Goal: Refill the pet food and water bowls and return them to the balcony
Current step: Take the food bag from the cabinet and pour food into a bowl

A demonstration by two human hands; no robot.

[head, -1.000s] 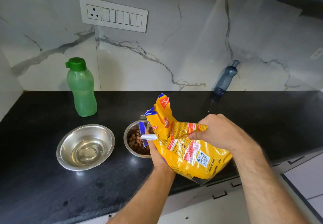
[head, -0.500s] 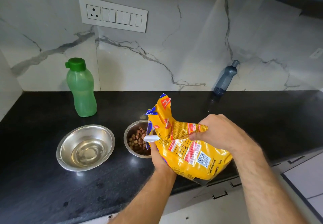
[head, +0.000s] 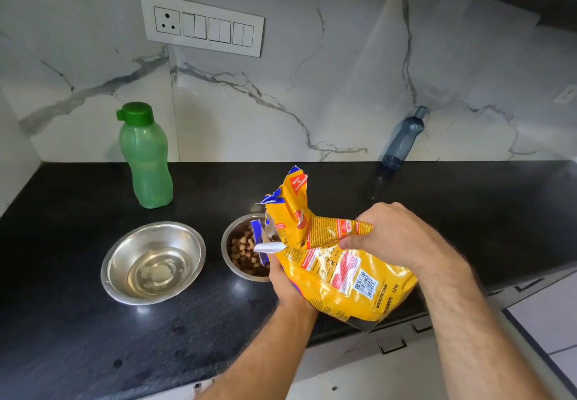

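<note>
You have the yellow pet food bag [head: 340,278] tipped on its side over the near edge of the black countertop [head: 62,321], its torn mouth pointing left and reaching over the right rim of the food bowl [head: 229,245]. That steel bowl sits on the counter and holds brown kibble [head: 242,251]; the bag hides its right half. Your left hand [head: 285,287] is under the bag near the mouth, fingers wrapped round its lower side, though most of them are hidden behind the packet. Your right hand [head: 396,237] is on top, fingers curled and gripping a bunched fold of the bag's upper part. A torn flap of the bag sticks up above the bowl. Just left of the food bowl, near but not touching, stands the water bowl [head: 153,262], also steel, with clear water in its bottom. Behind the water bowl, a green bottle [head: 145,159] with a green cap stands upright close to the marble wall [head: 312,87]. Well to the right, a dark grey bottle [head: 404,137] stands at the back of the counter against the wall. A white switch panel [head: 203,25] with one socket is mounted on the wall above the bowls. Pale cabinet fronts [head: 546,315] show below the counter edge at lower right.
</note>
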